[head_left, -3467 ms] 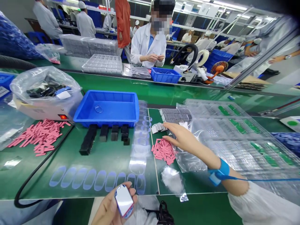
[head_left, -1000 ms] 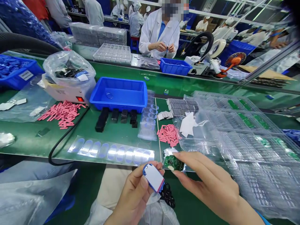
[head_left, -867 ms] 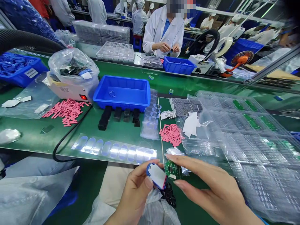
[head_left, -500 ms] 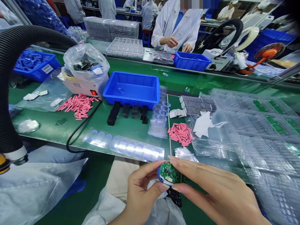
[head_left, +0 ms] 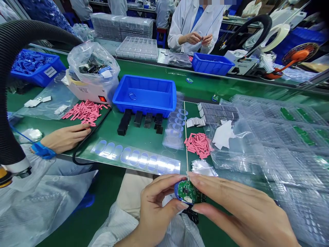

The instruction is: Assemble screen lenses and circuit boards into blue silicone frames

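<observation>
You: left grip (head_left: 156, 206) narrow, wrapped around blue-rimmed casing (head_left: 176, 190) | right grip (head_left: 239, 212) narrow, pinching green circuit board (head_left: 191, 192) against that casing | board sits between both grips | co-worker's strapped hand (head_left: 64, 138) rests on green surface (head_left: 110, 130), well apart from yours

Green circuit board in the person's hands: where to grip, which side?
Best pinched by its top and bottom edges, coming from the right, as the right hand does. The face of the green circuit board carries small parts, and its left side meets the blue casing held by the left hand.
</observation>
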Motion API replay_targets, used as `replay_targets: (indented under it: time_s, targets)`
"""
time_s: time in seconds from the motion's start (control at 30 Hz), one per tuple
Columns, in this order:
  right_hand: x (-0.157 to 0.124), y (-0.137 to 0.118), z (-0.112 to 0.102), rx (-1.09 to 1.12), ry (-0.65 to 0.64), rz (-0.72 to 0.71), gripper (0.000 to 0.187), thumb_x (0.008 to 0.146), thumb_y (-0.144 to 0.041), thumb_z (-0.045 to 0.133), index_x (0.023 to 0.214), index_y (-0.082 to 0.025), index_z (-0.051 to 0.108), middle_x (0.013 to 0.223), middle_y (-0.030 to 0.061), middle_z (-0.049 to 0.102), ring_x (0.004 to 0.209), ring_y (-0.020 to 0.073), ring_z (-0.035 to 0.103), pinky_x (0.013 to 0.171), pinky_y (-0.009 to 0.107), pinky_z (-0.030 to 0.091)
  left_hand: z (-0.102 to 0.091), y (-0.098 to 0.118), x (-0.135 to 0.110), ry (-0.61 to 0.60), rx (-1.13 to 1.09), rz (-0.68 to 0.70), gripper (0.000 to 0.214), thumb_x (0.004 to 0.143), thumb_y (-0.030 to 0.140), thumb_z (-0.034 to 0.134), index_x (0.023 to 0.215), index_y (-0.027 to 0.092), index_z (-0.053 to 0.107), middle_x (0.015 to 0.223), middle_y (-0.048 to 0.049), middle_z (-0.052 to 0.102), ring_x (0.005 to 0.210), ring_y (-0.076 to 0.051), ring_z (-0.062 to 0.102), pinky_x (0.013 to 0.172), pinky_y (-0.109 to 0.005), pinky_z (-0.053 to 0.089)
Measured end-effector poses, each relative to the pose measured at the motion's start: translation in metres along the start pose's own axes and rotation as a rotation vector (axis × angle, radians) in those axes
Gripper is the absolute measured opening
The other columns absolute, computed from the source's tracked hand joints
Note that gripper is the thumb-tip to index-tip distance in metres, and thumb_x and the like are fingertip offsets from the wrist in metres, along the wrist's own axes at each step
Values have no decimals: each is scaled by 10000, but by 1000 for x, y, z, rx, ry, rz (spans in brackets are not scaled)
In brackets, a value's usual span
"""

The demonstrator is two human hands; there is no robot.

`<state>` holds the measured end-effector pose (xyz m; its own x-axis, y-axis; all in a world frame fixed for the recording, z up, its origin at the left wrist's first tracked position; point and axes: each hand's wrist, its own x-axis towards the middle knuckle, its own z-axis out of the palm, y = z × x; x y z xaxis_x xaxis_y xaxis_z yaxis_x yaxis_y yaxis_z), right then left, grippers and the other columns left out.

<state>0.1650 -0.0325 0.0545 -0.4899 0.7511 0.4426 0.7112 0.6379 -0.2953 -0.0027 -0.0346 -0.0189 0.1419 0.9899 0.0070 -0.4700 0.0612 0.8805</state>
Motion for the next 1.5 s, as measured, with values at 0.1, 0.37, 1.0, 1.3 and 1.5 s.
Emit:
replay_targets:
  time_s: [0.1,0.37,1.0,1.3,1.5]
  targets:
    - [-1,-1,2,2,24,4,228,940,-268,507,1043,-129,655,975,33,738,867,115,706,942,147,497,-1,0,-1,-2,5,15,319,680,262,787,989,329,740,977,10,751,892,-136,700,805,-147,555]
    - [-3,-3,9,22,53,19,213,937,-242,514,1004,-110,667,956,39,743,887,94,699,957,121,472,-2,-2,6,31,28,80,332,609,262,832,930,304,761,842,-22,665,756,-114,658,677,-157,575]
    - [-16,-2,27,135,118,14,318,808,-54,628,1113,-142,620,1073,95,705,1026,207,659,920,306,562,-8,5,2,109,6,-202,155,664,233,795,814,269,784,779,-18,790,679,-150,742,631,-134,587]
    - [-15,-1,35,933,93,577,134,845,-215,624,953,-269,681,891,13,738,740,152,720,590,169,598,0,14,4,20,314,93,184,744,257,727,913,324,756,842,-6,785,757,-174,746,715,-204,599]
    - [-17,1,35,966,137,552,306,768,-111,690,991,-320,704,876,-20,751,701,139,722,615,151,591,-3,12,4,-48,423,276,234,793,266,679,1011,345,716,894,-8,778,785,-184,745,732,-261,610]
